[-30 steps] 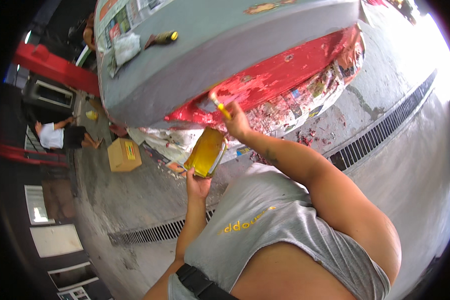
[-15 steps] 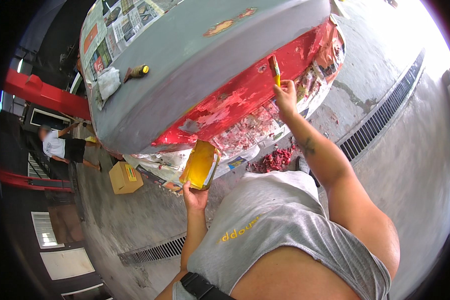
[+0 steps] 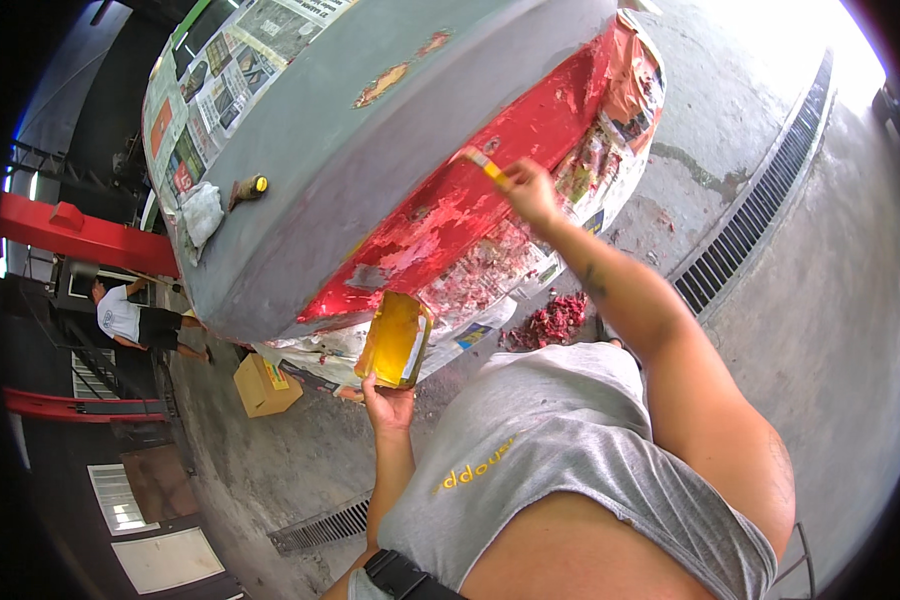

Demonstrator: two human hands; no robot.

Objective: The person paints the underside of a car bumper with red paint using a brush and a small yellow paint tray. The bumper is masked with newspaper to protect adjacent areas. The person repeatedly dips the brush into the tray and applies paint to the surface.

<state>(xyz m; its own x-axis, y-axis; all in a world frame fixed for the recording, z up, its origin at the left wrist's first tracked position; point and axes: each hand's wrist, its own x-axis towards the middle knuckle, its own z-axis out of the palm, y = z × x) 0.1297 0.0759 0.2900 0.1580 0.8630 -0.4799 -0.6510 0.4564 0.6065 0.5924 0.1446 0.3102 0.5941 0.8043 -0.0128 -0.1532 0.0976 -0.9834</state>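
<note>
My right hand (image 3: 530,193) is closed round the yellow handle of a paintbrush (image 3: 485,166), whose bristles are at the red panel (image 3: 440,222). The red paint there is peeling and wrinkled in patches. Lower left, my left hand (image 3: 388,404) grips the bottom of a tilted rectangular container (image 3: 394,345) with a yellow inside. It is close to the panel's lower left end. The panel runs along the edge of a large grey vehicle body (image 3: 320,150), partly masked with newspaper (image 3: 240,70). Flake-covered paper (image 3: 480,260) hangs below the red strip.
A dark bottle with a yellow cap (image 3: 249,191) and a crumpled white plastic bag (image 3: 202,213) rest on the grey body. Red scrapings (image 3: 548,324) are heaped on the floor. Beyond are a cardboard box (image 3: 266,386), a person (image 3: 120,314), a red beam (image 3: 85,233) and a drain grate (image 3: 760,190).
My right hand has moved left with the paintbrush, which now points left rather than up. The left hand still holds the container. My view has shifted a little.
</note>
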